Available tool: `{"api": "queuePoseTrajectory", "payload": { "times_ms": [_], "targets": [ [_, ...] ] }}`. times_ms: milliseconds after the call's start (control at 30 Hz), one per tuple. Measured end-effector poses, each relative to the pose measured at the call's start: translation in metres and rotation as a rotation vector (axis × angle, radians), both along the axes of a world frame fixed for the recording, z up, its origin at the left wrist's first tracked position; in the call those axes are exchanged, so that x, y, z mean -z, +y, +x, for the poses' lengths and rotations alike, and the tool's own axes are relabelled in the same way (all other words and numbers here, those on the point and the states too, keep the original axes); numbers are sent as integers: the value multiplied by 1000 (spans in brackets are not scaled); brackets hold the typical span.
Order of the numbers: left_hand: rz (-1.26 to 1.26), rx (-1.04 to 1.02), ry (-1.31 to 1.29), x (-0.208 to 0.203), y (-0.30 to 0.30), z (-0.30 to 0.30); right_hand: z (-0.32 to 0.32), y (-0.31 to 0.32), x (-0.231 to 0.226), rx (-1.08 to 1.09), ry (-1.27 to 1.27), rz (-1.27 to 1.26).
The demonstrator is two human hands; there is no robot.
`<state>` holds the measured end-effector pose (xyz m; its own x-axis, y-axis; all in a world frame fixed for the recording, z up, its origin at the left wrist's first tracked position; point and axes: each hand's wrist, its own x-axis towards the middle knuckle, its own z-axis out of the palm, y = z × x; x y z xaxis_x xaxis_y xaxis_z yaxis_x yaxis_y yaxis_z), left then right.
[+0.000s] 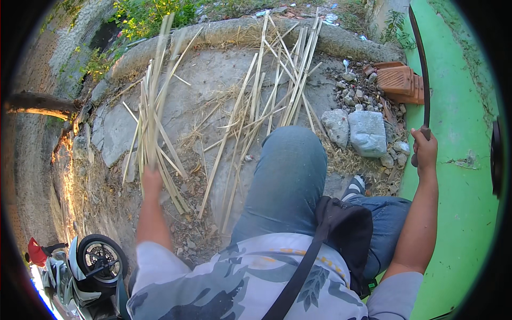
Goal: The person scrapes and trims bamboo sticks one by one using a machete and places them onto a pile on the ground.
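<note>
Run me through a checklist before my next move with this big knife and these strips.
1. Right hand gripping the big knife by its handle: ok.
2. Left hand well apart from the big knife: ok, on the opposite side.
3. Left hand's hold on the raised strips firm: cannot tell, motion blur.
4. Big knife clear of the bricks: cannot tell, they overlap in this view.
5. Ground free of loose strips: not ok, many lie crossed.
</note>
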<state>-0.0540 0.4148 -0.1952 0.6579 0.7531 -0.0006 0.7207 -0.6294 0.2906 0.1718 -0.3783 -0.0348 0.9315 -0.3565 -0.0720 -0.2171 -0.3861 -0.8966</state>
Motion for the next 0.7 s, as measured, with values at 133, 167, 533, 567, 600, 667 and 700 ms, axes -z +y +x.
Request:
{"api": "queuePoseTrajectory", "payload": {
  "times_ms": [133,167,533,567,600,667,700],
  "targets": [
    [482,-128,334,-49,37,33,-4,-2,1,21,14,3],
    [296,-116,376,-58,39,46,-3,-1,0,20,21,-6],
    [-469,339,601,164,-145,66,5,11,1,31,52,-20],
    [-475,348,605,171,-162,66,5,11,2,26,67,-40],
    [-427,319,629,176,-178,63,4,11,4,18,84,-58],
    [-382,297,656,181,-199,66,5,10,6,20,98,-70],
    [-388,257,657,178,-207,68,5,9,7,17,107,-76]
  ]
}}
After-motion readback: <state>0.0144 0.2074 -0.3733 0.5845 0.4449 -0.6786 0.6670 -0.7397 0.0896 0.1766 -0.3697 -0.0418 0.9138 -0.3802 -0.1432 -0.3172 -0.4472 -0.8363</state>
